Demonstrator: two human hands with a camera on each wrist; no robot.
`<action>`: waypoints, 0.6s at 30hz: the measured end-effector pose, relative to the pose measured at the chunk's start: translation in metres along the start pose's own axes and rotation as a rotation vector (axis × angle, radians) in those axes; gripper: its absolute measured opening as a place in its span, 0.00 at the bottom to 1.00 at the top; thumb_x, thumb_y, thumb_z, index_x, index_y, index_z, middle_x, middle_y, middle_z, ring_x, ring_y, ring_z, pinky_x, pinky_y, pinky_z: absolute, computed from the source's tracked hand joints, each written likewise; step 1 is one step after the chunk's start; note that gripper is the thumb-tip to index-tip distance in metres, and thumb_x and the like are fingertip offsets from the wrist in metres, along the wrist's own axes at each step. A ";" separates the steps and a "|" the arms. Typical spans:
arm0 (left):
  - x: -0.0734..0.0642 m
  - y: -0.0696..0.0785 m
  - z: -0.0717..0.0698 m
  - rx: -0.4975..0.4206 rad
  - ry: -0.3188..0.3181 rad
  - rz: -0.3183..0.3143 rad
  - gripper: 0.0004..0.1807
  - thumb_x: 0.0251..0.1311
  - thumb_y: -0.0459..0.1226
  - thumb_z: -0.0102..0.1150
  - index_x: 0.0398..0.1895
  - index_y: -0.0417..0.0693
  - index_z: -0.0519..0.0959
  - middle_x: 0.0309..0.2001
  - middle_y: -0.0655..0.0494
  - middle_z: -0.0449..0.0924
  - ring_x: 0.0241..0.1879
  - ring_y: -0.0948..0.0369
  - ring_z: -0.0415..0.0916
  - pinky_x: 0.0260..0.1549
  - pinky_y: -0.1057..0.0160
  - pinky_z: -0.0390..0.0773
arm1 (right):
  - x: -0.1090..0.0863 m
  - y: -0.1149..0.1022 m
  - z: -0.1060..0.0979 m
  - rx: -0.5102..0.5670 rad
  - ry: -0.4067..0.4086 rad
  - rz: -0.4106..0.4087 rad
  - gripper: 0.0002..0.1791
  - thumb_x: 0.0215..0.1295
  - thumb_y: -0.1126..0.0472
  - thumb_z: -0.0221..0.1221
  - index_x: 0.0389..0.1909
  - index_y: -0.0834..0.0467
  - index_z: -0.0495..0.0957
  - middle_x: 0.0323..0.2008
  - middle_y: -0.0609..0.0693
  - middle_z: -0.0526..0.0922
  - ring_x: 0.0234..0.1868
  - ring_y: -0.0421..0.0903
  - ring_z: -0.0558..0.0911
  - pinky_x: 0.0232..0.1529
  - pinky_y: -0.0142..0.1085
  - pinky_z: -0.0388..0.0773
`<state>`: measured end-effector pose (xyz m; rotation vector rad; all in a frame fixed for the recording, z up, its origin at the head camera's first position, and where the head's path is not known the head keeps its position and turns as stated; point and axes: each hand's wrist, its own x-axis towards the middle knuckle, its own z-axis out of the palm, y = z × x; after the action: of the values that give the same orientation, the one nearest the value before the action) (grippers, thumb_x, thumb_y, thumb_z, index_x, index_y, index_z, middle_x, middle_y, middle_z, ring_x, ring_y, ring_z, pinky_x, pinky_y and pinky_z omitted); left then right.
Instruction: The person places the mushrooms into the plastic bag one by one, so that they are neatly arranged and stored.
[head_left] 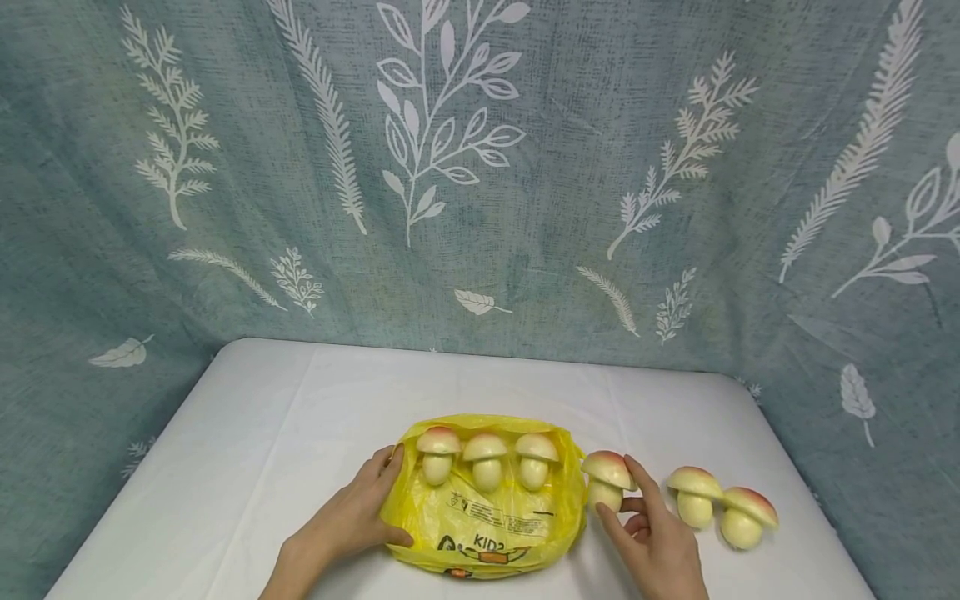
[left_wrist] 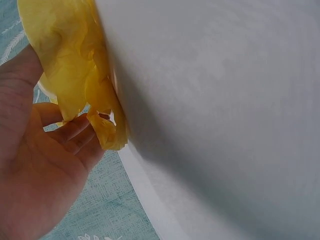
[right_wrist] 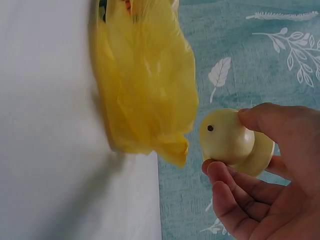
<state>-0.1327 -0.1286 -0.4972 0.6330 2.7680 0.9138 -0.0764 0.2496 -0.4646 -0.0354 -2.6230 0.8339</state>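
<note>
A yellow plastic bag (head_left: 495,523) lies open on the white table, printed with black text and a cartoon. Three toy mushrooms, among them the middle one (head_left: 486,461), sit in a row inside it, pale-stemmed with reddish-tinged caps. My left hand (head_left: 358,510) grips the bag's left edge; its fingers curl around the yellow film (left_wrist: 65,55) in the left wrist view. Just right of the bag, my right hand (head_left: 654,533) holds another toy mushroom (head_left: 607,479) between thumb and fingers. The right wrist view shows that mushroom's rounded stem end (right_wrist: 227,137) with a small dark hole.
Two more toy mushrooms, one upright (head_left: 695,498) and one tilted (head_left: 744,518), rest close together to the right of my right hand. A green-grey curtain (head_left: 525,275) with white leaf patterns hangs behind the white table (head_left: 315,417) and along its sides.
</note>
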 end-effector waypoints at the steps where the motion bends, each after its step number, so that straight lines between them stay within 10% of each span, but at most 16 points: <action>1: 0.000 0.000 0.000 -0.001 -0.001 -0.001 0.64 0.45 0.55 0.77 0.78 0.37 0.48 0.75 0.40 0.49 0.72 0.44 0.53 0.65 0.43 0.63 | 0.000 -0.002 0.000 0.005 -0.011 0.000 0.38 0.61 0.53 0.70 0.71 0.48 0.65 0.29 0.42 0.84 0.21 0.31 0.74 0.23 0.29 0.75; 18: 0.001 0.000 0.000 -0.009 -0.011 -0.003 0.65 0.45 0.55 0.76 0.78 0.36 0.48 0.76 0.39 0.48 0.72 0.43 0.52 0.65 0.43 0.63 | -0.001 -0.025 0.019 0.071 -0.057 -0.111 0.40 0.57 0.57 0.72 0.70 0.46 0.67 0.27 0.37 0.80 0.19 0.29 0.69 0.22 0.28 0.73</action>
<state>-0.1333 -0.1288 -0.4970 0.6304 2.7530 0.9192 -0.0796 0.2184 -0.4650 0.1534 -2.6188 0.9008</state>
